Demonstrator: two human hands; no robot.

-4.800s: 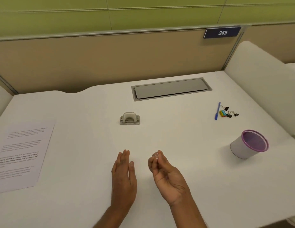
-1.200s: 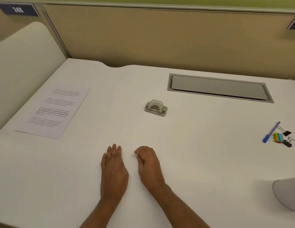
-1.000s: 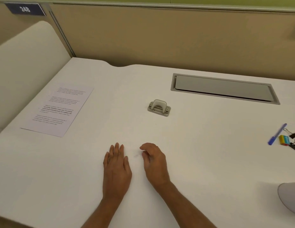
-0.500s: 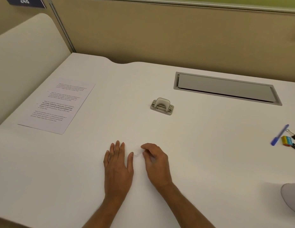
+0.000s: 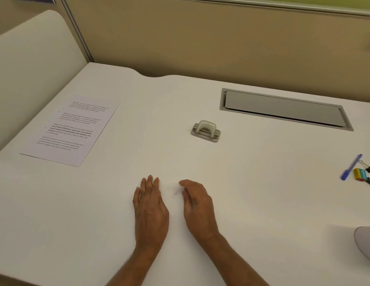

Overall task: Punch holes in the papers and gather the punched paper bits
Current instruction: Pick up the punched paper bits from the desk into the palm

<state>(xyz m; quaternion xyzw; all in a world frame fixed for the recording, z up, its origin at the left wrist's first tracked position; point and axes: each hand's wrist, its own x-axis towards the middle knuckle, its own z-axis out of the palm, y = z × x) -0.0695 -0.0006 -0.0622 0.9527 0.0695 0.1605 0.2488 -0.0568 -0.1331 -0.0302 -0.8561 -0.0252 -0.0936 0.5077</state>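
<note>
Nothing gripped: flat left hand (image 5: 150, 209) and loosely curled right hand (image 5: 197, 206) flank tiny white paper bits (image 5: 175, 193) on white desk (image 5: 262, 193); gathering unfinished, small grey hole punch (image 5: 205, 131) idle, printed sheet (image 5: 71, 130) aside.

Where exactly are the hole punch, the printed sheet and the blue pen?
hole punch (image 5: 205, 130), head view, on its rounded handle
printed sheet (image 5: 72, 129), head view, middle of the page
blue pen (image 5: 351, 167), head view, mid-barrel
</note>
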